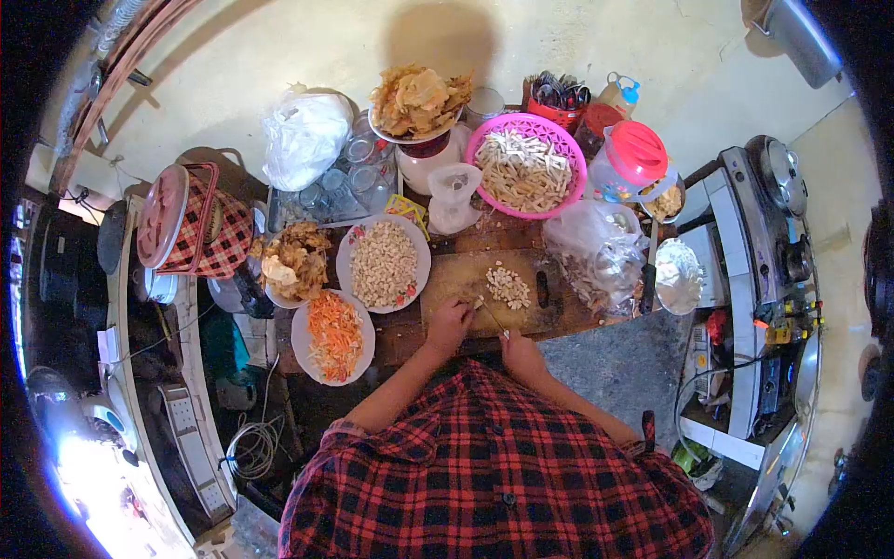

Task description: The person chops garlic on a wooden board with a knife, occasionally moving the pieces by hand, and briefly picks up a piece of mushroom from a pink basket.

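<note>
A wooden cutting board (447, 291) lies at the front of the table, with a small heap of pale diced pieces (507, 286) on it. My left hand (450, 323) rests on the board's near edge, its fingers closed on a small pale strip of food (479, 302). In my right hand (523, 356) is the handle of a knife (494, 318), its thin blade angled toward the left fingertips. Left of the board sit a plate of pale cubes (384, 264) and a plate of shredded orange and white vegetables (333, 337).
Behind the board stands a pink basket (579, 177) of pale strips. A plastic bag (596, 247) and a black-handled utensil (649, 279) lie to the right. Fried food (296, 265) is piled at left, near a checkered basket (200, 224). A stove (764, 214) stands far right.
</note>
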Motion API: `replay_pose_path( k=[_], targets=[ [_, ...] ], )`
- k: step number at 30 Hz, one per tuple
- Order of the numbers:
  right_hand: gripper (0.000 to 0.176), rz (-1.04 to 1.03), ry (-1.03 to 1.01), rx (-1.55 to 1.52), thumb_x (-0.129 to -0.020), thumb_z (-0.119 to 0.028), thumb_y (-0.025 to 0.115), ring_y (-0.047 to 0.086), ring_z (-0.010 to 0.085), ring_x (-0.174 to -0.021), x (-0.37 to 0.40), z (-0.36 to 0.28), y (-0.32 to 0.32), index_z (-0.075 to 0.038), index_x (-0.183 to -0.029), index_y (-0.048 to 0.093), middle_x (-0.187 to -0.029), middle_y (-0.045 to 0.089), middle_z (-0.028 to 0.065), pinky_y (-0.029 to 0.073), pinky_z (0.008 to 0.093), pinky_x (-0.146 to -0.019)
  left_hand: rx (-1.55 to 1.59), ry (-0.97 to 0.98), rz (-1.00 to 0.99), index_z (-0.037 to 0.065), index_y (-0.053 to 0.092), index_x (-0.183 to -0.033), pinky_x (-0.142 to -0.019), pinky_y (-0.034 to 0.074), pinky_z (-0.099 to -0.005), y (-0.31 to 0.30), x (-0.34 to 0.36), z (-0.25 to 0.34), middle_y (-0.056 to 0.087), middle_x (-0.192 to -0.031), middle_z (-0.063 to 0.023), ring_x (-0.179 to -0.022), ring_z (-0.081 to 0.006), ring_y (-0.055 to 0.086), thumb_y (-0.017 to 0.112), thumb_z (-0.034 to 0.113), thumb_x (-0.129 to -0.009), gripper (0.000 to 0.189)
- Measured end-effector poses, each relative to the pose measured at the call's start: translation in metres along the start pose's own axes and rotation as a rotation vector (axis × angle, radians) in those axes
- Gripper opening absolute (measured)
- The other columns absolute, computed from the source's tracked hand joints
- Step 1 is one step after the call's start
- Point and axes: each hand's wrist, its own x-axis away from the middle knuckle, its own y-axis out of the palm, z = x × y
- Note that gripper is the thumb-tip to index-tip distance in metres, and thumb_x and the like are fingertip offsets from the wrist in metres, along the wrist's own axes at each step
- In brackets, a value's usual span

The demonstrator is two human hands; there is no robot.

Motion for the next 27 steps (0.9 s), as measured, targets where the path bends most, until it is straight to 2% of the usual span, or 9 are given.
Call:
replay_pose_path(
  k=[11,13,16,17,20,22,25,27],
  targets=[
    [0.031,0.012,-0.037,0.052,-0.089,-0.026,0.042,0.058,0.0426,-0.064,-0.008,-0.003,0.006,0.004,-0.086,0.049,-0.067,0.058,0.0254,0.046,0.0509,-0.058,-0.028,0.01,0.014,0.0,0.062,-0.082,-0.068,0.046,-0.0388,0.004,0.002,-0.003,0.057,-0.08,-0.0137,-0.077,-0.0311,0.056,0.06,0.01,-0.075,0.012],
    [0.032,-0.046,-0.027,0.02,-0.089,-0.029,0.04,0.059,0.0426,-0.071,-0.003,-0.001,0.003,0.002,-0.093,0.047,-0.074,0.06,0.0253,0.046,0.0523,-0.063,-0.019,0.015,0.032,0.0,0.063,-0.082,-0.069,0.046,-0.0388,0.005,0.004,-0.004,0.057,-0.08,-0.0137,-0.077,-0.0309,0.056,0.06,0.01,-0.075,0.012],
    [0.032,-0.075,0.013,0.032,-0.09,-0.029,0.04,0.059,0.0424,-0.07,-0.001,-0.002,0.003,0.002,-0.094,0.047,-0.074,0.06,0.0252,0.046,0.052,-0.062,-0.046,-0.03,-0.018,0.0,0.062,-0.082,-0.069,0.045,-0.039,0.007,0.006,-0.006,0.057,-0.08,-0.0138,-0.078,-0.031,0.056,0.06,0.01,-0.075,0.012],
    [0.032,-0.074,0.012,0.033,-0.09,-0.029,0.04,0.059,0.0424,-0.07,-0.002,-0.003,0.004,0.002,-0.094,0.047,-0.074,0.06,0.0252,0.046,0.052,-0.062,-0.033,0.016,0.007,0.0,0.062,-0.082,-0.069,0.045,-0.0392,0.007,0.005,-0.008,0.057,-0.08,-0.0137,-0.078,-0.0311,0.056,0.06,0.011,-0.075,0.013],
    [0.031,-0.052,0.015,0.04,-0.09,-0.028,0.041,0.059,0.0421,-0.07,-0.008,-0.002,0.011,0.002,-0.094,0.047,-0.073,0.06,0.0255,0.047,0.0514,-0.062,-0.039,0.053,0.019,0.001,0.062,-0.081,-0.069,0.045,-0.0394,0.005,0.005,-0.008,0.057,-0.079,-0.0136,-0.077,-0.0311,0.056,0.061,0.012,-0.075,0.013],
    [0.031,-0.005,-0.081,0.041,-0.089,-0.029,0.041,0.059,0.0415,-0.068,-0.012,-0.002,0.013,0.002,-0.093,0.046,-0.071,0.06,0.0245,0.047,0.0508,-0.061,-0.056,0.047,0.005,0.001,0.062,-0.08,-0.069,0.046,-0.0394,0.007,0.007,-0.007,0.057,-0.079,-0.0137,-0.077,-0.0311,0.056,0.061,0.012,-0.075,0.012],
    [0.031,0.03,-0.026,0.035,-0.089,-0.027,0.043,0.059,0.0418,-0.066,-0.008,-0.009,0.008,0.003,-0.089,0.048,-0.07,0.059,0.0253,0.047,0.0508,-0.059,-0.043,-0.034,-0.032,0.002,0.062,-0.079,-0.07,0.045,-0.0387,0.009,0.007,-0.013,0.057,-0.078,-0.0136,-0.079,-0.0305,0.055,0.061,0.011,-0.074,0.01],
    [0.031,0.002,-0.013,0.044,-0.089,-0.027,0.043,0.059,0.0416,-0.067,-0.003,-0.013,0.0,0.003,-0.089,0.048,-0.07,0.059,0.0253,0.047,0.0508,-0.06,0.001,0.061,0.0,0.002,0.061,-0.079,-0.072,0.045,-0.0381,0.01,0.008,-0.016,0.057,-0.079,-0.0134,-0.08,-0.03,0.055,0.061,0.01,-0.074,0.01]
  ],
)
